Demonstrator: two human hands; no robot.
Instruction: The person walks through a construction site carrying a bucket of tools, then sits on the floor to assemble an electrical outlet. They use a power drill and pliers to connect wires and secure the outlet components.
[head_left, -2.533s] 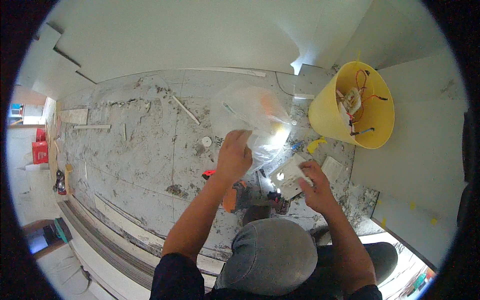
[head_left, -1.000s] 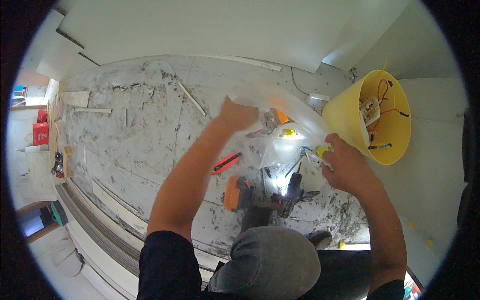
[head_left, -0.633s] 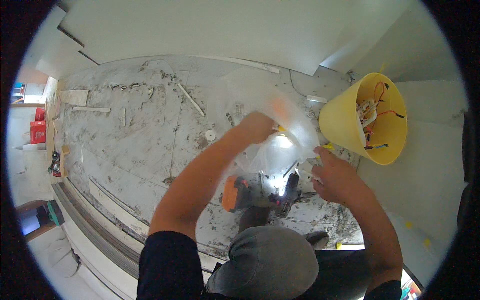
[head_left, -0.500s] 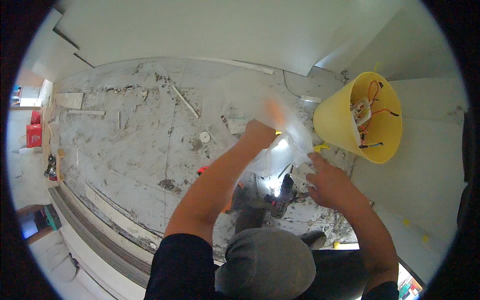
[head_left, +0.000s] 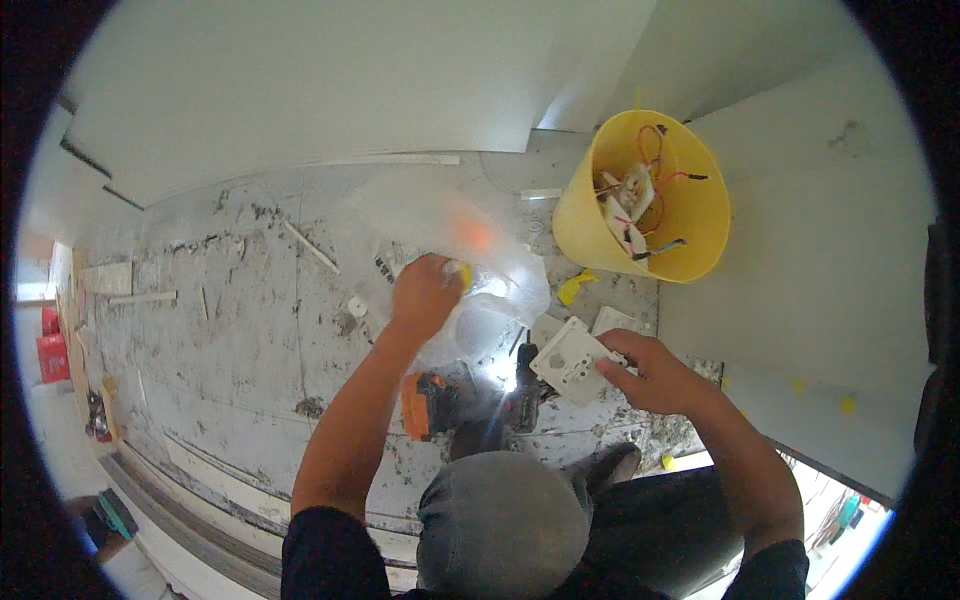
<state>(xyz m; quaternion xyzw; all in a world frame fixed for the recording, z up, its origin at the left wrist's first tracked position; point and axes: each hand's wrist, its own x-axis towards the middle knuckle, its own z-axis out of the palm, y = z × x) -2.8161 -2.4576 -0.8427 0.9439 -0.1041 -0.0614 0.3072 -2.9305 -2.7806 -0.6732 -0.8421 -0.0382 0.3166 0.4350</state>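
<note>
My left hand point(head_left: 425, 296) is closed on a clear plastic bag point(head_left: 485, 322), which hangs loosely from it; something orange shows blurred at its far side. In my right hand point(head_left: 650, 368), between thumb and fingers, is a white square wall socket plate point(head_left: 573, 360) with small holes, tilted above the floor. Another white plate point(head_left: 615, 322) lies partly hidden beyond that hand. Between my arms an orange and black power tool point(head_left: 430, 405) sits on the floor, near a bright light shining by its black part.
A yellow bucket point(head_left: 585, 215) stands ahead to the right, with wires and white fittings inside. A yellow scrap point(head_left: 575, 288) lies nearby. Strips and debris are scattered over the dirty floor point(head_left: 250, 350). White walls point(head_left: 330, 80) rise ahead and to the right.
My right hand has come away from the bag and now grips the socket plate. My left hand keeps the bag. The view has shifted, so the bucket appears further left.
</note>
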